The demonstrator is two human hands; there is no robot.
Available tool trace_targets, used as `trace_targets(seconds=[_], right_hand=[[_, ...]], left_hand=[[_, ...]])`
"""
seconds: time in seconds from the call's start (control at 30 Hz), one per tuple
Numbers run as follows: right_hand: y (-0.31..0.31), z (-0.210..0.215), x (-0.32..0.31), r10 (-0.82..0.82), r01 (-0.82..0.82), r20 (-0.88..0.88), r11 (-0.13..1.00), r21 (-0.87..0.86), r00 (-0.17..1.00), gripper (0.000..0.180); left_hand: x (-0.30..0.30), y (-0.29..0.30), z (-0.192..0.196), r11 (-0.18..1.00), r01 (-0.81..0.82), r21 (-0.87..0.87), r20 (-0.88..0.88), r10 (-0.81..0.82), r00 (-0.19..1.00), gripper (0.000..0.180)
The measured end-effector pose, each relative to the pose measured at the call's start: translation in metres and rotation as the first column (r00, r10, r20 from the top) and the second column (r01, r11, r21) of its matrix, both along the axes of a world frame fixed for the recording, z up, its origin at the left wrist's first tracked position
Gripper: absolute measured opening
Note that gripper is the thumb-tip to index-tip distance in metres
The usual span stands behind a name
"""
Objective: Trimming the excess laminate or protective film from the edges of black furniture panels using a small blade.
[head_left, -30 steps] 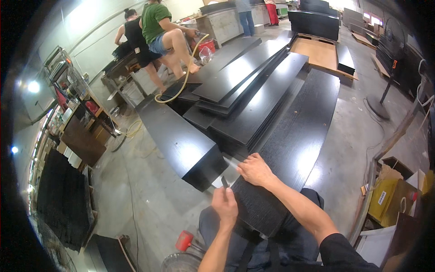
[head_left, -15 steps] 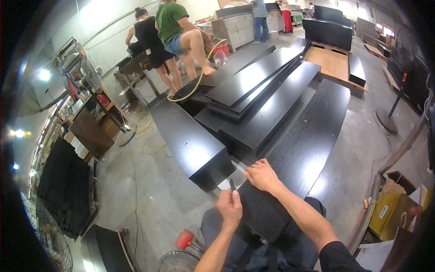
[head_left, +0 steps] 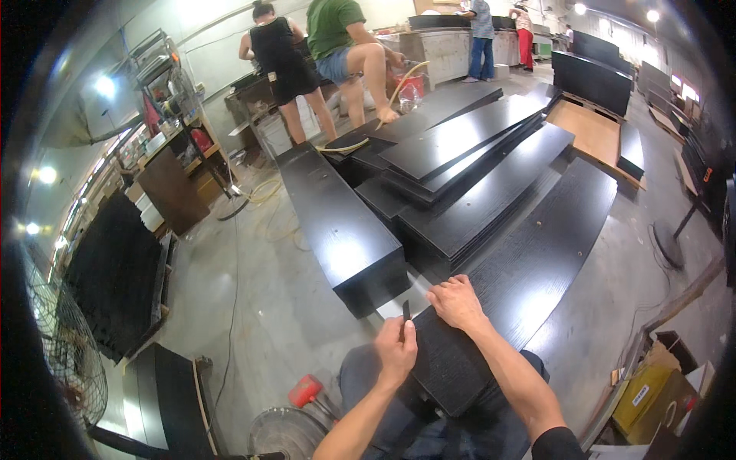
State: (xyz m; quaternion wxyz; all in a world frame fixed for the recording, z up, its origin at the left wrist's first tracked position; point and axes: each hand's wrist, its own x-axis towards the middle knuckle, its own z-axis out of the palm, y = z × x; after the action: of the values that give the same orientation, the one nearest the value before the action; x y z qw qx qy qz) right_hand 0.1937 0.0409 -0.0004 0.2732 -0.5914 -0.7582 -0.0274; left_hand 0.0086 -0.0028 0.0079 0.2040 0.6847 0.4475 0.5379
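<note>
Head view, largest first: concrete floor (head_left: 253,307) spread with black boards; long black panel (head_left: 537,261) running from the lap toward far right, near end propped on the knees, likely to bring its edge within reach. Left of it, black box-like cabinet piece (head_left: 341,230) lying flat on the floor. Beyond, stack of black boards (head_left: 460,153) piled loosely. Far left, two people (head_left: 322,54) busy at a workbench. Right hand (head_left: 458,301) pressed flat, fingers curled over the panel's near-left corner, seemingly steadying it. Left hand (head_left: 396,351) closed around a small dark blade-like tool (head_left: 405,310), tip up at the panel's edge
</note>
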Motion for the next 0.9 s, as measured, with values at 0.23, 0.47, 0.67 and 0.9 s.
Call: trace_targets(seconds=[0.23,0.47,0.67,0.9], right_hand=[[0.000,0.004,-0.002,0.011,-0.009,0.079,1.000,-0.026,0.997,0.034],[0.004,0.005,0.001,0.000,0.003,0.126,1.000,-0.026,0.992,0.036],[0.005,0.003,0.007,0.035,-0.034,0.113,0.999,-0.012,0.993,0.038],[0.006,0.003,0.005,0.047,-0.042,0.095,0.998,-0.055,0.994,0.035]], left_hand=[[-0.004,0.003,-0.006,0.999,-0.018,-0.037,-0.007,0.018,1.000,0.013],[-0.004,0.008,-0.014,0.977,0.058,-0.207,0.167,-0.023,0.986,0.025],[-0.011,0.021,-0.018,0.922,0.202,-0.331,0.359,-0.075,0.930,0.023],[-0.029,0.033,0.019,0.752,0.315,-0.579,0.413,-0.062,0.908,0.021]])
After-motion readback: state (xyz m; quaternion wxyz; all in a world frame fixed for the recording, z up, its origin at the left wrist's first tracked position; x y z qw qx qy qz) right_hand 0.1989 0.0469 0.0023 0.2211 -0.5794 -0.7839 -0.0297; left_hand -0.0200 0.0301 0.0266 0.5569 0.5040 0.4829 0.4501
